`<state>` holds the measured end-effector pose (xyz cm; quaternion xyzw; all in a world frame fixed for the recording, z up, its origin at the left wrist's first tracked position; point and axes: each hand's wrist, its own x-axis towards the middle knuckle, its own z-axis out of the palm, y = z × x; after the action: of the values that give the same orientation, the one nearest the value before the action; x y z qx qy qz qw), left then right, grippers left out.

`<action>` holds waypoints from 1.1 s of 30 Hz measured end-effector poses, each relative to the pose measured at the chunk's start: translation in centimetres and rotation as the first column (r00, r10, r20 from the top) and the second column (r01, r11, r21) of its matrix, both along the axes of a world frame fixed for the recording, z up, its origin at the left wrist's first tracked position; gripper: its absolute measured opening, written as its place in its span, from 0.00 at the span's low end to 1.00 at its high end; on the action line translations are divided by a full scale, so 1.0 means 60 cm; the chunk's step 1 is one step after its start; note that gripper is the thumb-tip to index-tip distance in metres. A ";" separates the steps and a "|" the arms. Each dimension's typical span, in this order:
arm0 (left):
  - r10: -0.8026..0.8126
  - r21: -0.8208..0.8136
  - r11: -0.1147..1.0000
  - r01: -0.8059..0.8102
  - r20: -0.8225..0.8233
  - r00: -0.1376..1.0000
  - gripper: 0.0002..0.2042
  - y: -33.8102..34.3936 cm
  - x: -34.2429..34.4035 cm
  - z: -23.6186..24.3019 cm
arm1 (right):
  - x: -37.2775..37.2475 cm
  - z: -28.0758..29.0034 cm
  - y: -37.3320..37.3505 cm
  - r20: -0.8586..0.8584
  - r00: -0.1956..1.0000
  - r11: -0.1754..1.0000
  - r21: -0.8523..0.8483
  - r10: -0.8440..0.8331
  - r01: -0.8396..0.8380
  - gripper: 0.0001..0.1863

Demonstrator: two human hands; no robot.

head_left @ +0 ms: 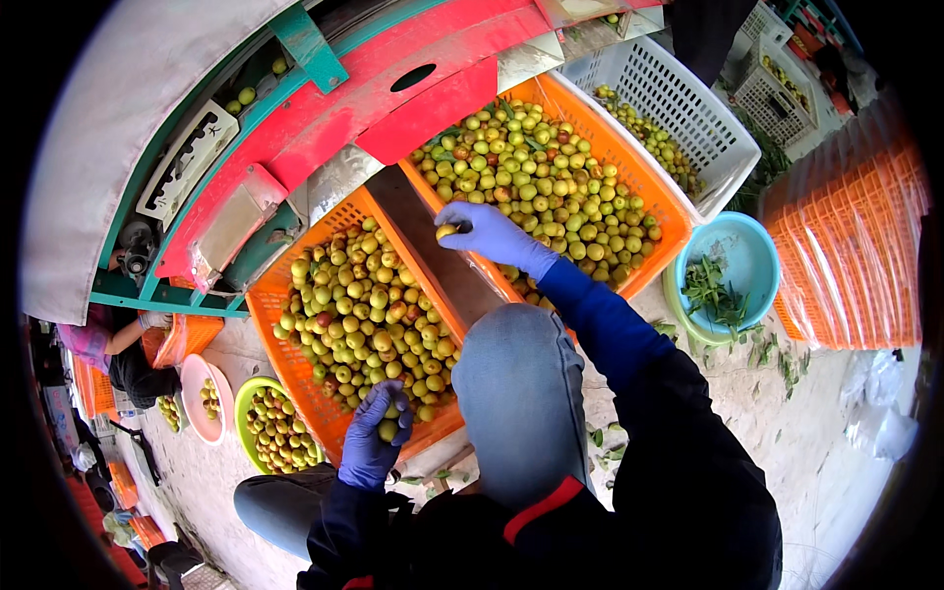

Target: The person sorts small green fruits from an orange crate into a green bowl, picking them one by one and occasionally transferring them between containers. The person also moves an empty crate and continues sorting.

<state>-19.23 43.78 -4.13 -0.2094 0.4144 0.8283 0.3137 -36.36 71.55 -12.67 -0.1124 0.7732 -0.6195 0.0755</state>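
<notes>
Both my hands wear thin purple gloves. My right hand (497, 236) pinches one yellowish jujube (448, 231) between thumb and fingers, over the gap between two orange crates. Low at the near end of the left orange crate (283, 379), my left hand (369, 438) curls around a green jujube (388, 430); whether it holds more than one I cannot tell. That crate is full of green and brownish jujubes (359, 324). The right orange crate (629, 202) holds more jujubes (521, 167), with some leaves among them.
A red and green machine (344, 118) stands along the far side. To the right are a white crate (713, 133), a blue basin (757, 256) with leaves, and wrapped orange crates (836, 246). At left sit a green basin (243, 433), a pink basin (197, 379) and another person (123, 344).
</notes>
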 end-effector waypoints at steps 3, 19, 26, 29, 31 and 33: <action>-0.064 -0.056 0.996 0.062 -0.037 0.997 0.23 0.031 -0.066 -0.011 | 0.035 0.124 -0.059 0.011 0.902 0.895 -0.122 0.432 -0.428 0.19; 0.015 0.442 0.897 0.025 -0.087 0.996 0.18 -0.033 -0.077 -0.029 | 0.193 -0.020 0.168 -0.291 0.943 0.714 0.624 -0.164 0.316 0.11; 0.255 0.515 0.830 -0.213 -0.010 0.967 0.18 -0.135 0.029 -0.013 | 0.384 -0.133 0.319 0.352 0.299 0.377 0.178 -0.887 0.909 0.18; 0.301 0.452 0.860 -0.237 -0.075 0.951 0.17 -0.166 0.066 -0.017 | 0.349 -0.146 0.283 0.678 0.375 0.391 -0.139 -0.632 0.910 0.25; 0.298 0.420 0.883 -0.209 -0.158 0.941 0.16 -0.182 0.086 -0.007 | 0.304 -0.170 0.291 0.684 0.241 0.283 -0.053 -0.689 0.958 0.19; 0.303 0.403 0.895 -0.191 -0.238 0.923 0.16 -0.208 0.109 0.004 | 0.283 -0.215 0.314 0.720 0.250 0.250 -0.109 -0.647 0.962 0.15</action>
<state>-12.70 31.31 -3.87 -0.0720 0.2614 0.9468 0.1734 -19.36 90.39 -25.56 0.4904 0.4378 -0.7474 -0.0960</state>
